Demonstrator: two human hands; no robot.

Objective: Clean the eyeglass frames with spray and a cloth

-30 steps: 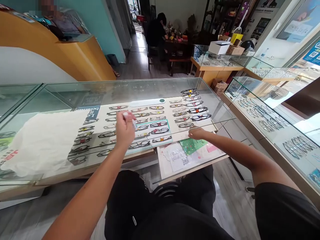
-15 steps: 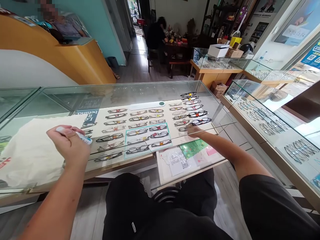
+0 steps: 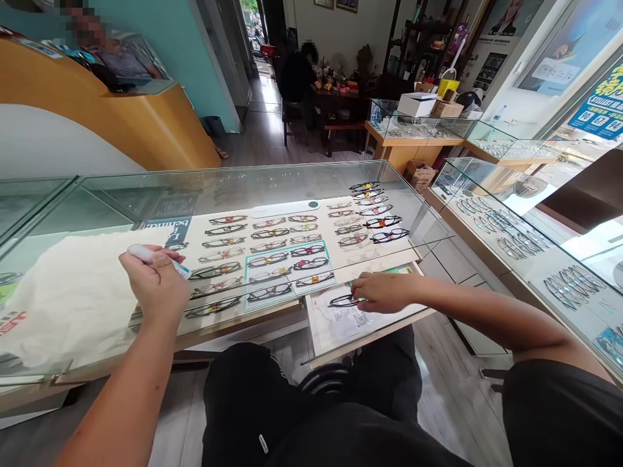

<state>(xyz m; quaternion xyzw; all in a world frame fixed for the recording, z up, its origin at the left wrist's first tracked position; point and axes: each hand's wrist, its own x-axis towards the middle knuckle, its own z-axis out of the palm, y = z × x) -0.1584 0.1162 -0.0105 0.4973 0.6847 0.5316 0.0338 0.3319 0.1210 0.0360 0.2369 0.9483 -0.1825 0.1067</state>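
My left hand (image 3: 158,275) is closed around a slim white tube with a blue end (image 3: 182,268), held above the glass showcase beside a crumpled white bag (image 3: 73,285). My right hand (image 3: 382,291) grips a pair of dark-framed eyeglasses (image 3: 342,301) over the pulled-out drawer (image 3: 318,327). Its fingers cover one side of the frame. Printed sheets lie in that drawer. Inside the showcase, several eyeglasses (image 3: 268,259) stand in rows on a pale surface, some with coloured tags on the lenses.
The showcase's glass top (image 3: 233,167) has its front edge just beyond my knees. Another glass case (image 3: 525,240) with eyeglasses runs along the right. A person sits behind the orange counter (image 3: 141,117); another sits at a dark table (image 3: 341,97) at the back.
My right hand has come out of the showcase with a pair of eyeglasses, toward me and over the drawer. My left hand has shifted slightly right, still holding the white tube.
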